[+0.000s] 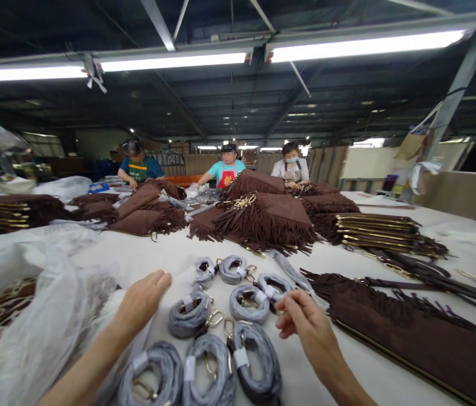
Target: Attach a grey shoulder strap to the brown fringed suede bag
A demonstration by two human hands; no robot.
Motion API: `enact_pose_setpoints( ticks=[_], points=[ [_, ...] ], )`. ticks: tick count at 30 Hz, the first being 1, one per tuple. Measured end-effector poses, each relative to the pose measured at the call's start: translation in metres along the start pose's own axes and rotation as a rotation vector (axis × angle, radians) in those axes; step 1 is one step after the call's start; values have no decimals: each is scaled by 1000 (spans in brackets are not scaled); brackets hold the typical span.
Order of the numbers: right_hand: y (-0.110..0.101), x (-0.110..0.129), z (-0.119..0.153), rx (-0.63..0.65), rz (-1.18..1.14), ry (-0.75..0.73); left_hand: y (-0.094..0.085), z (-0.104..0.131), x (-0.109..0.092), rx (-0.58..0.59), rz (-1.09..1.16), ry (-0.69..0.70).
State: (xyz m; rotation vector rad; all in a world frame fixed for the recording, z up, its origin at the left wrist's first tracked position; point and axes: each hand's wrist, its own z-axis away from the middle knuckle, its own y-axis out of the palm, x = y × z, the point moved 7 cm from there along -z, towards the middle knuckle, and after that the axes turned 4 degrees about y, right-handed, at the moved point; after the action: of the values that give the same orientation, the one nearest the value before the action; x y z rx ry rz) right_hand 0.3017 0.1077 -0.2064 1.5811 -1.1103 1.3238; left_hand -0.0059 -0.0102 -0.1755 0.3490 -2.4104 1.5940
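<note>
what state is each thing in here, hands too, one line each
wrapped straps: coiled, banded in white
left hand: beside the coils, grip unclear
right hand: bent, near a coil, grip unclear
near fringed bag: lying flat
gold-edged bags: stacked
dark straps: unwrapped, loose
white plastic: crumpled
ceiling lights: lit

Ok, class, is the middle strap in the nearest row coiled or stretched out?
Coiled: the middle strap loops round on itself, white band around its left side.

free table [157, 251] between straps [178, 320] and bags [267, 220]; leftward, perhaps loose plastic [47, 316]
</note>
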Motion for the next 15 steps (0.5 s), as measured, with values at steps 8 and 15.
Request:
enact_pose_setpoints(
  ticks=[8,15],
  points=[
    [-6,0,-8,-81,-172,3,-6,1,19,-164,242,-241],
    [42,23,33,171,215,-361,-5,-15,-116,191,1599,-301]
  ],
)
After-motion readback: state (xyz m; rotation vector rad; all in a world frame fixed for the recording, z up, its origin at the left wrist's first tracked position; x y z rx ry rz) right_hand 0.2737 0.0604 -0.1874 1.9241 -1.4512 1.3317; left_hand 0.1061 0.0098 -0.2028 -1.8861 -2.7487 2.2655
